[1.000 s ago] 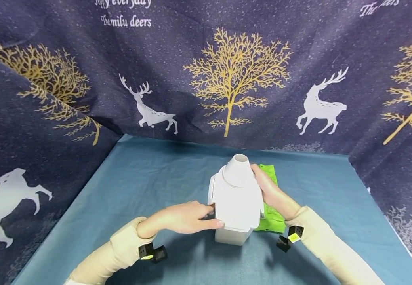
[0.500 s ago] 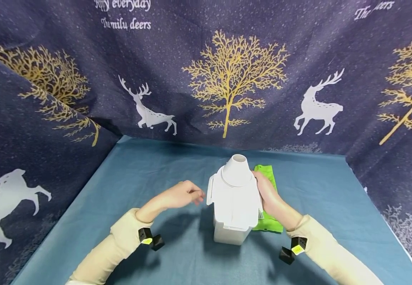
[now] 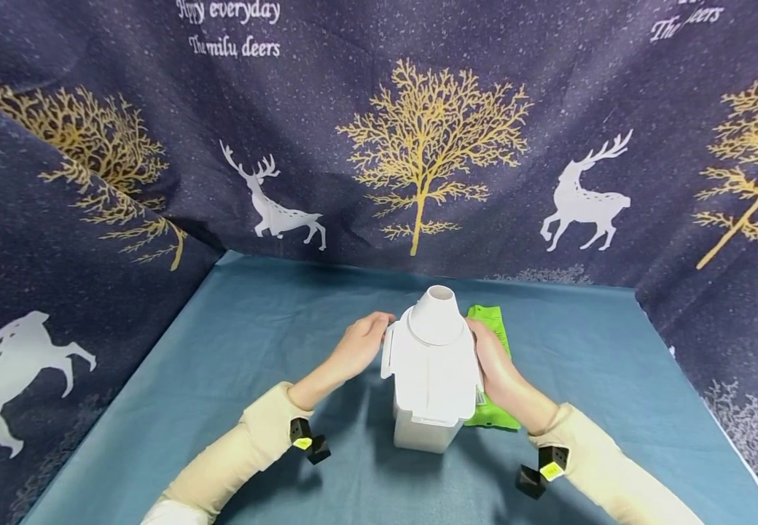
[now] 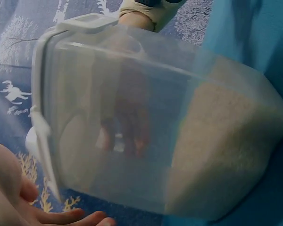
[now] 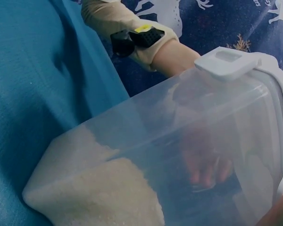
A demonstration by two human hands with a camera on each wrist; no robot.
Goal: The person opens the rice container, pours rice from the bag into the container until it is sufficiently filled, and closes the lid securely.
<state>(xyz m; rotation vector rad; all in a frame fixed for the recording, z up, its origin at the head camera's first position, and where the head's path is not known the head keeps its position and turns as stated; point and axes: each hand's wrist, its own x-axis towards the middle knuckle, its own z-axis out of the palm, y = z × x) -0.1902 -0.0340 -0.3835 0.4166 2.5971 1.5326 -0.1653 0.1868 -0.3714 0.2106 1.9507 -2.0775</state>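
A clear plastic container (image 3: 433,379) with a white lid and a round spout (image 3: 440,310) stands on the teal table (image 3: 254,343). Pale grain (image 4: 221,155) fills its lower part, as the right wrist view of the grain (image 5: 99,193) also shows. My left hand (image 3: 379,328) touches the container's upper left side by the lid's latch, fingers fairly straight (image 4: 61,217). My right hand (image 3: 484,350) grips the upper right side, its fingers hidden behind the container. Through the clear wall the right wrist view shows the left hand's fingers (image 5: 203,169).
A green packet (image 3: 489,319) lies flat on the table behind and right of the container, partly under my right forearm. Dark cloth (image 3: 418,146) printed with deer and trees walls in the back and both sides. Small black cameras sit on both wrists.
My left hand let go of the lid's front left corner, lifted away, then moved forward to the container's upper left side. The right hand stayed on the right side.
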